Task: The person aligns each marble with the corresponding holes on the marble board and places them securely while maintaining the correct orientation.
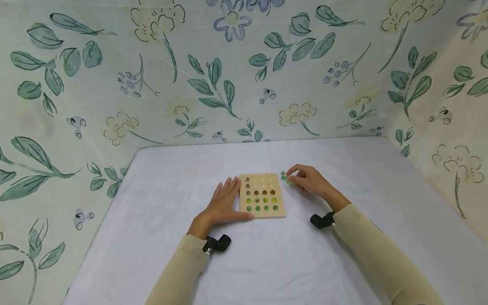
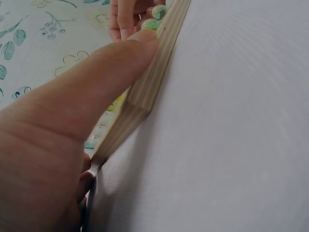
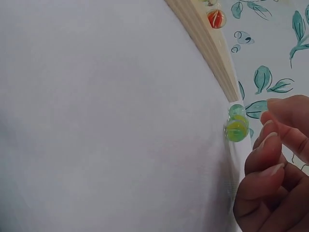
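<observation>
A square wooden board (image 1: 263,217) lies on the table with round holes holding glass marbles: green ones in the front row, yellow-green ones behind, darker ones further back and up the left column. My left hand (image 1: 225,203) rests along its left side, fingers extended, thumb (image 2: 120,63) along its front edge. My right hand (image 1: 310,180) is beyond the board's right edge, fingers curled and fingertips close together over several loose green marbles (image 1: 283,173). A yellow-green marble (image 3: 237,129) sits just beside those fingertips. Whether they pinch a marble, I cannot tell.
A white cloth (image 1: 267,258) covers the table, and a leaf-patterned curtain (image 1: 225,123) hangs behind it. Each wrist carries a black camera, the left one (image 1: 219,243) near the board's front and the right one (image 1: 322,220) to its right. A red-and-white marble (image 3: 217,18) sits in the board.
</observation>
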`<control>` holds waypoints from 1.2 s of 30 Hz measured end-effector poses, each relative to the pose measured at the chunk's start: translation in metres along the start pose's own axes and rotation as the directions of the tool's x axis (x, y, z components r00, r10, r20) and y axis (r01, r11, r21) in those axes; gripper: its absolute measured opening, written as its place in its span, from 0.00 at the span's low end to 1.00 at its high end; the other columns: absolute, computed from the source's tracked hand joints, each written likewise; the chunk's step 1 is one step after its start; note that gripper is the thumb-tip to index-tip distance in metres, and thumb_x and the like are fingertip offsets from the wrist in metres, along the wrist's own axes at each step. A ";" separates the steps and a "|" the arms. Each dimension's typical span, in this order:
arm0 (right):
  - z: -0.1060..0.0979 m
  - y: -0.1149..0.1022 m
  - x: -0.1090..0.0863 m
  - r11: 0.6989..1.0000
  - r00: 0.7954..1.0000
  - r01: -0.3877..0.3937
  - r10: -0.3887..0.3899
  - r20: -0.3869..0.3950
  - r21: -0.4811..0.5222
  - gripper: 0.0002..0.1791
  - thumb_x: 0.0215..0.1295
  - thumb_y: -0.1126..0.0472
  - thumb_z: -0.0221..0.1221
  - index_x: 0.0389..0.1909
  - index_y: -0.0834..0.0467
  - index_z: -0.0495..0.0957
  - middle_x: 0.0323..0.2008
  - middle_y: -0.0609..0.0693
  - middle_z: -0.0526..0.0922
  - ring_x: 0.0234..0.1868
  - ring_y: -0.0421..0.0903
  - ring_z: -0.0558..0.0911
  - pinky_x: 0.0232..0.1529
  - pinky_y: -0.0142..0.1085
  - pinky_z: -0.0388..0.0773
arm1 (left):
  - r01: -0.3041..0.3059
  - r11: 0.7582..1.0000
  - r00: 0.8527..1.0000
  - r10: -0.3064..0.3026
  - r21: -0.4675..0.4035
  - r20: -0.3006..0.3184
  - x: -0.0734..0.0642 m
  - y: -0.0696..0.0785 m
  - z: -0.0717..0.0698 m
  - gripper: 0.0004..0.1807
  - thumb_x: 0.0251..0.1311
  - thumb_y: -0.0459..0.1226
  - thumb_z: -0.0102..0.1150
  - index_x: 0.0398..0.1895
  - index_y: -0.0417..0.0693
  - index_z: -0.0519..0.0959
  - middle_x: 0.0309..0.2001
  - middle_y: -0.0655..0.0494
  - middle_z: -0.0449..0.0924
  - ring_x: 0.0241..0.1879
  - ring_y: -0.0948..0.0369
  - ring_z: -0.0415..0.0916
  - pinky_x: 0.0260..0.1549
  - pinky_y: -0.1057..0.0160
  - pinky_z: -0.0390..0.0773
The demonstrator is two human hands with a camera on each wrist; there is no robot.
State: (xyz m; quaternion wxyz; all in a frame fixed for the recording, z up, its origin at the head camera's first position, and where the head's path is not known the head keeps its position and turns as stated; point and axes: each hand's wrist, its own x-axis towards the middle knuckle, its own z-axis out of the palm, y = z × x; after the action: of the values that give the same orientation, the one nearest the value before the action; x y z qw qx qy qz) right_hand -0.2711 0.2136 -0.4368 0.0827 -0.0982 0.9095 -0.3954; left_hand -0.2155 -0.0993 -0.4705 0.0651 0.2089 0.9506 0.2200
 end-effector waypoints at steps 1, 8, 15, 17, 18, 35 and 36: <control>0.000 0.001 0.001 1.000 1.000 -0.005 0.005 -0.001 0.002 0.12 0.69 0.56 0.56 0.50 0.54 0.77 0.19 0.54 0.74 0.19 0.48 0.71 0.19 0.34 0.69 | 0.000 1.000 1.000 0.000 0.002 -0.001 0.000 0.000 0.000 0.70 0.39 0.75 0.57 0.77 0.48 0.39 0.77 0.56 0.33 0.75 0.58 0.26 0.71 0.54 0.27; 0.002 0.003 0.005 0.999 0.999 -0.033 0.033 -0.008 0.006 0.11 0.70 0.56 0.56 0.50 0.53 0.77 0.20 0.54 0.75 0.19 0.48 0.72 0.19 0.34 0.69 | 0.008 1.000 1.000 -0.008 -0.004 0.002 0.000 0.000 0.001 0.70 0.38 0.75 0.57 0.78 0.49 0.39 0.77 0.56 0.33 0.75 0.59 0.26 0.71 0.55 0.27; 0.002 0.004 0.008 0.999 0.999 -0.050 0.050 -0.014 -0.001 0.11 0.69 0.55 0.56 0.50 0.52 0.77 0.20 0.53 0.75 0.20 0.48 0.73 0.20 0.34 0.70 | -0.005 1.000 1.000 0.005 -0.014 -0.009 0.000 -0.001 0.002 0.70 0.38 0.75 0.58 0.78 0.48 0.40 0.77 0.55 0.35 0.76 0.58 0.27 0.71 0.53 0.28; 0.002 0.004 0.009 0.998 0.998 -0.056 0.055 -0.015 -0.010 0.11 0.69 0.55 0.56 0.49 0.52 0.77 0.21 0.53 0.75 0.20 0.48 0.73 0.20 0.34 0.70 | -0.008 1.000 1.000 0.008 -0.015 -0.012 0.000 -0.001 0.002 0.70 0.38 0.75 0.58 0.78 0.48 0.40 0.77 0.55 0.36 0.76 0.57 0.28 0.71 0.53 0.28; 0.002 0.004 0.009 0.998 0.998 -0.057 0.057 -0.015 -0.013 0.11 0.69 0.55 0.56 0.49 0.53 0.77 0.21 0.53 0.75 0.20 0.48 0.73 0.20 0.35 0.70 | -0.009 1.000 1.000 0.009 -0.014 -0.013 0.000 -0.001 0.002 0.70 0.39 0.75 0.58 0.78 0.48 0.40 0.77 0.55 0.36 0.76 0.57 0.28 0.71 0.53 0.28; 0.003 0.005 0.011 0.998 0.998 -0.056 0.056 -0.001 -0.023 0.10 0.70 0.56 0.56 0.48 0.54 0.77 0.20 0.52 0.75 0.19 0.47 0.72 0.19 0.34 0.69 | 0.004 1.000 1.000 -0.004 -0.025 0.000 -0.002 0.002 -0.001 0.69 0.40 0.74 0.59 0.77 0.48 0.39 0.77 0.56 0.34 0.76 0.58 0.27 0.71 0.54 0.28; 0.003 0.005 0.012 0.998 0.998 -0.055 0.055 -0.001 -0.025 0.10 0.70 0.56 0.56 0.48 0.54 0.77 0.19 0.52 0.75 0.18 0.46 0.72 0.19 0.34 0.69 | 0.001 1.000 1.000 -0.001 -0.026 -0.002 -0.002 0.002 -0.001 0.69 0.40 0.73 0.59 0.77 0.48 0.39 0.77 0.55 0.35 0.76 0.58 0.28 0.71 0.54 0.28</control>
State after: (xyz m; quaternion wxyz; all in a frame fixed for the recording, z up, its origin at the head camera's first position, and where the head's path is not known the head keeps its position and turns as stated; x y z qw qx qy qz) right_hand -0.2828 0.2117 -0.4436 0.0921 -0.0739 0.9167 -0.3816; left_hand -0.2133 -0.0987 -0.4685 0.0668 0.2074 0.9479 0.2325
